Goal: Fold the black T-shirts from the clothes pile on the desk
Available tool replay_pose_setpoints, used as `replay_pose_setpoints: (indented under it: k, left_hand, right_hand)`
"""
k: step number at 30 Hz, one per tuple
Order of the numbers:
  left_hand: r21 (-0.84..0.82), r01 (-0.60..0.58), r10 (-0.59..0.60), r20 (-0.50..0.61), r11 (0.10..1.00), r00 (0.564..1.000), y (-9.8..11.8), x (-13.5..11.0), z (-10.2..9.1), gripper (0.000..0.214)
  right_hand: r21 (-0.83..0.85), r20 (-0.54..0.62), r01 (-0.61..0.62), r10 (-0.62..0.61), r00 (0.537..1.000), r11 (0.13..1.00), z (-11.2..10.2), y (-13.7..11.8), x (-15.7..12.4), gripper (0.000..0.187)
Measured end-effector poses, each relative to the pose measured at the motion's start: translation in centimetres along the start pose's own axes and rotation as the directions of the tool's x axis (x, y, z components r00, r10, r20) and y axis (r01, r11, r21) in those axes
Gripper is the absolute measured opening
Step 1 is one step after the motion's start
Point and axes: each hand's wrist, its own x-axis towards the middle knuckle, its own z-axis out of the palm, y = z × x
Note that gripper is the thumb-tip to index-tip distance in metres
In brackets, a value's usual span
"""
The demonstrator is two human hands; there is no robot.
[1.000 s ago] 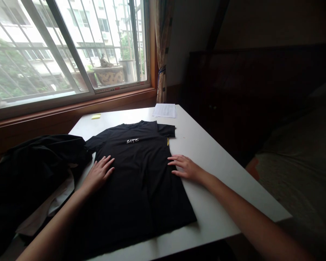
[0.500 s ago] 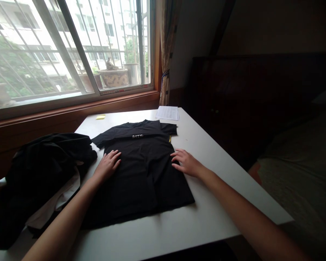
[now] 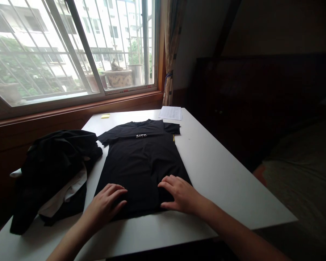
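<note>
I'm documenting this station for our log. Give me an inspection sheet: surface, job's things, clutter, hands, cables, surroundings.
Surface: white table, brighter at far end.
Job's things: black T-shirt, spread out, lightly creased.
Clutter: crumpled dark cloth heap at left; papers and yellow note near far edge.
Hands: left hand and right hand, open at shirt's lower part.
Cables: nothing seen.
Surroundings: barred window, tied curtain; right side mostly dark.

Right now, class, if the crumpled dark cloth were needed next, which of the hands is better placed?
Probably the left hand: it is nearer the crumpled dark cloth, while the right hand is at the far side of the black shirt.
</note>
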Motion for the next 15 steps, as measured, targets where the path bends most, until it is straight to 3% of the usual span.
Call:
replay_pose_setpoints:
  k: [2,5,11,15]
  left_hand:
    - [0.002,-0.025,0.025,0.042,1.000,0.999,2.7,0.1,0.3,0.033]
    - [0.041,-0.040,0.037,0.070,0.998,0.997,5.3,0.8,1.0,0.035]
    - [0.187,0.030,-0.048,0.096,0.982,0.994,7.3,2.4,1.6,0.032]
    - [0.245,0.071,-0.100,0.108,0.967,0.989,8.0,2.7,1.7,0.035]
  right_hand:
    - [-0.041,0.030,0.004,-0.003,1.000,0.999,0.8,-2.0,0.4,0.065]
    - [-0.093,0.052,0.007,-0.002,0.999,0.996,1.1,-3.4,0.8,0.055]
    - [-0.127,-0.011,-0.053,0.052,0.999,0.991,0.9,-3.8,0.5,0.029]
    - [-0.107,-0.158,-0.093,0.075,0.985,0.990,0.9,-3.6,-0.4,0.023]
